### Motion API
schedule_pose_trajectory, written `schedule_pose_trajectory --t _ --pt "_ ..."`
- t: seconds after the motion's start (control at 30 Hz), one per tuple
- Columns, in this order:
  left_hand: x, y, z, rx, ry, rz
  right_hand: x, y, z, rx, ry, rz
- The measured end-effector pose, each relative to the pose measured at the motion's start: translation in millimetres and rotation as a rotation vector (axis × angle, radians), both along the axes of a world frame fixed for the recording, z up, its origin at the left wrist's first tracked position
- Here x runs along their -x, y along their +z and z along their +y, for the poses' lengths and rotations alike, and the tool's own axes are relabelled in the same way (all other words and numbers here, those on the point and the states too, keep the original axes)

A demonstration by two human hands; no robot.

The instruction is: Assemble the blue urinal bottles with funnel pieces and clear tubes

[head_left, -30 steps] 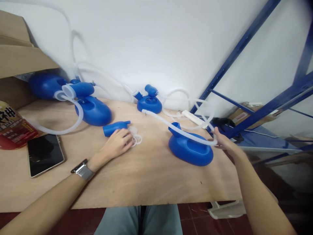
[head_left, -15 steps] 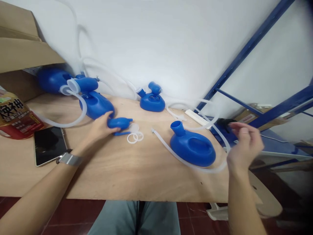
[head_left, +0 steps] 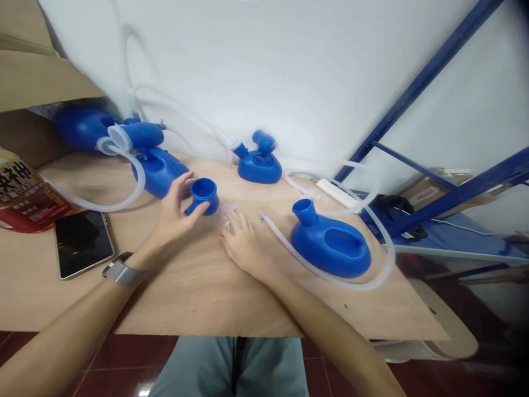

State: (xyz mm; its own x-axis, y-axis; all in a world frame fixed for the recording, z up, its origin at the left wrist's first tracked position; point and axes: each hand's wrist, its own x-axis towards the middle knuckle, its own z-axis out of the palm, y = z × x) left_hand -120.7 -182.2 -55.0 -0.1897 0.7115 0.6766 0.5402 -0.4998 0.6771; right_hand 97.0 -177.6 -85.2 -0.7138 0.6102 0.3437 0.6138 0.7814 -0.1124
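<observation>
My left hand (head_left: 179, 207) grips a small blue plastic cup-shaped connector (head_left: 204, 190), its round mouth turned up and toward me. My right hand (head_left: 243, 245) lies low over the table with its fingers extended, the fingertips on the translucent white disc and rings (head_left: 229, 209); the hand hides part of them. To the right stands a blue urinal bottle (head_left: 330, 248) with a bare, tilted neck. A clear hose (head_left: 285, 242) curves around its front, with its clamped end lying near my right hand.
Another blue bottle (head_left: 260, 167) sits by the wall, and more bottles (head_left: 159, 173) with hoses stand at left. A phone (head_left: 85, 242), a red-and-yellow jug (head_left: 31, 196) and a cardboard box (head_left: 45, 82) occupy the left side. A blue metal rack (head_left: 417, 91) rises at right.
My right hand has come from the far right to the white rings. My left hand has lifted the blue connector and turned its mouth upward.
</observation>
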Motion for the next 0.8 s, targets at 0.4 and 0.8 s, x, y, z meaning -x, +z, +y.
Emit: schedule_pose_trajectory --t 0.4,0.8 --pt "-14.1 13.7 -17.4 0.132 -0.064 0.182 -42.3 7.8 17.1 0.09 0.067 0.111" --pt "-19.8 -8.9 -2.9 0.325 -0.265 0.127 -44.5 -11.5 30.0 0.19 -0.021 0.562"
